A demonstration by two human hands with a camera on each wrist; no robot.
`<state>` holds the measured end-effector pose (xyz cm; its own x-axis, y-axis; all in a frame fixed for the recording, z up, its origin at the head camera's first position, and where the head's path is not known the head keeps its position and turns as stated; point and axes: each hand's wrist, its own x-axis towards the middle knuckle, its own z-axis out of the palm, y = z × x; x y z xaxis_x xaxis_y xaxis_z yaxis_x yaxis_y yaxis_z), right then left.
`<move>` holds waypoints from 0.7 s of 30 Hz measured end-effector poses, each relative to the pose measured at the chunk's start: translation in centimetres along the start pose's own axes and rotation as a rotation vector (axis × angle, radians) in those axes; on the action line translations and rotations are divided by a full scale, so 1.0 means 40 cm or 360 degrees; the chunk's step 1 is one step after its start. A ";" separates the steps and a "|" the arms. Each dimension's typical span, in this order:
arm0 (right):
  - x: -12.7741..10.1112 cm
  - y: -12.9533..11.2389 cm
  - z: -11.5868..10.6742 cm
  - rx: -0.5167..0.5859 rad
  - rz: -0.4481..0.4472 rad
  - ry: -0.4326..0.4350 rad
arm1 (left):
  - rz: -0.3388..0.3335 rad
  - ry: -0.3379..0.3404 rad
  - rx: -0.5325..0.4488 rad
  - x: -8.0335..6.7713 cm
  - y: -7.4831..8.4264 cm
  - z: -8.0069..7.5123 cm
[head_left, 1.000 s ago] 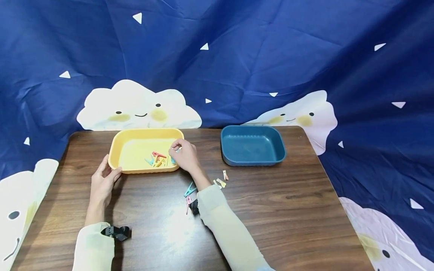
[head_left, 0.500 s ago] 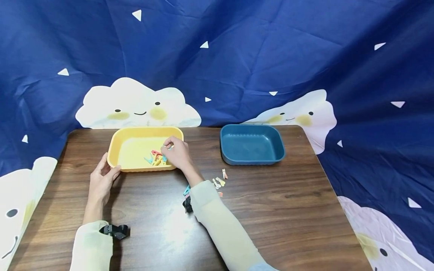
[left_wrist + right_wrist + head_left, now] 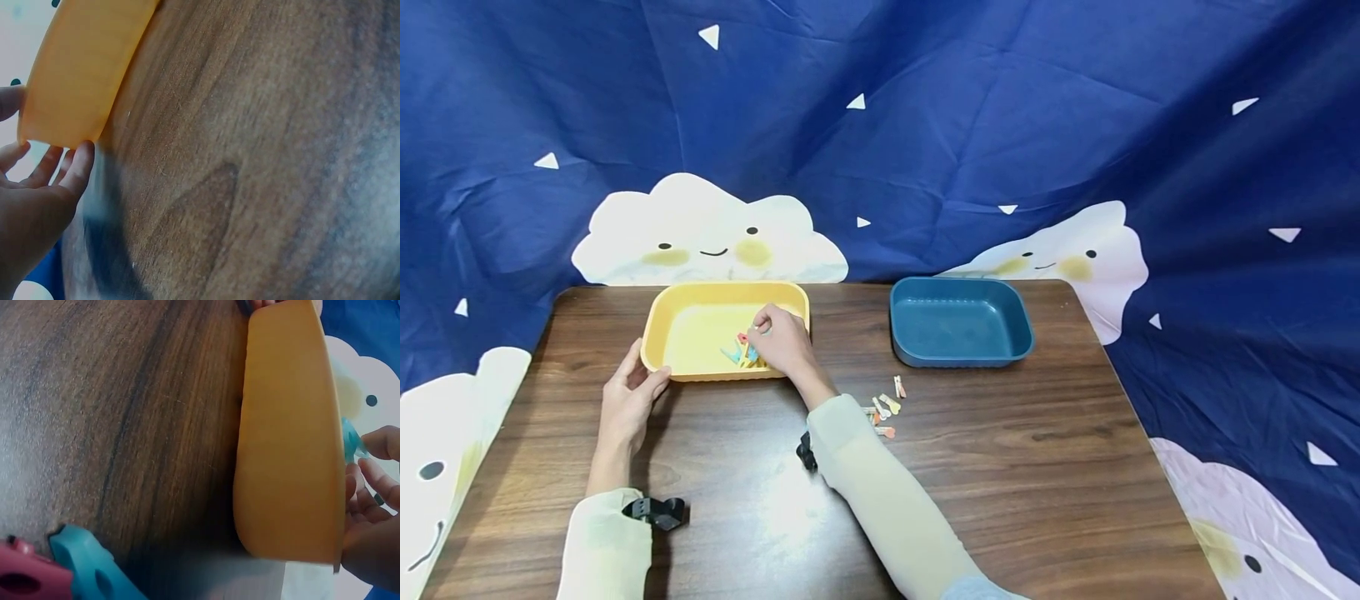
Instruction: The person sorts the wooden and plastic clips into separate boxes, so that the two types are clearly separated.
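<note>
A yellow plastic bin (image 3: 700,375) stands at the left back of the table. My left hand (image 3: 627,406) grips its near left corner, thumb over the rim and fingertips against the outer wall (image 3: 81,75). Reaching over the bin's right side, my right hand (image 3: 784,340) pinches a teal clothespin (image 3: 351,440) between thumb and fingers. Below that hand, several clothespins (image 3: 746,353) in yellow, red and blue lie on the bin's floor, partly hidden by the fingers. Near the right wrist, a pink clothespin (image 3: 28,575) and a teal one lie on the table.
A dark blue bin (image 3: 961,363) stands at the right back with nothing visible inside. Several small wooden clips (image 3: 890,404) lie on the table beside the right sleeve. A blue curtain with clouds hangs behind the wooden table (image 3: 1037,467).
My right hand has moved left across the yellow bin, over the clothespins. The right sleeve now covers the teal and pink clothespins in the head view. My left hand stays on the corner.
</note>
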<state>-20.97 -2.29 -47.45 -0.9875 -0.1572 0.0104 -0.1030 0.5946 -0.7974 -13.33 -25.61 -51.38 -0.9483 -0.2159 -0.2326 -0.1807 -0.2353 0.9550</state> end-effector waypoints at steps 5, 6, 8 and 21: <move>0.009 0.002 0.024 -0.0096 -0.0014 -0.0055 | 0.0002 0.0006 0.0010 0.000 0.000 0.000; 0.010 0.002 0.029 -0.0120 -0.0020 -0.0069 | 0.0001 0.0011 0.0015 0.000 0.000 0.000; 0.011 0.005 0.038 -0.0170 -0.0027 -0.0094 | -0.0001 0.0010 0.0015 -0.001 -0.001 0.000; 0.022 0.011 0.045 -0.0235 -0.0087 -0.0116 | 0.0007 0.0009 0.0018 0.003 -0.006 -0.003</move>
<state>-21.67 -3.58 -48.88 -0.9692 -0.2461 0.0036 -0.1783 0.6922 -0.6993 -13.37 -25.70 -51.66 -0.9477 -0.2223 -0.2291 -0.1792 -0.2235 0.9581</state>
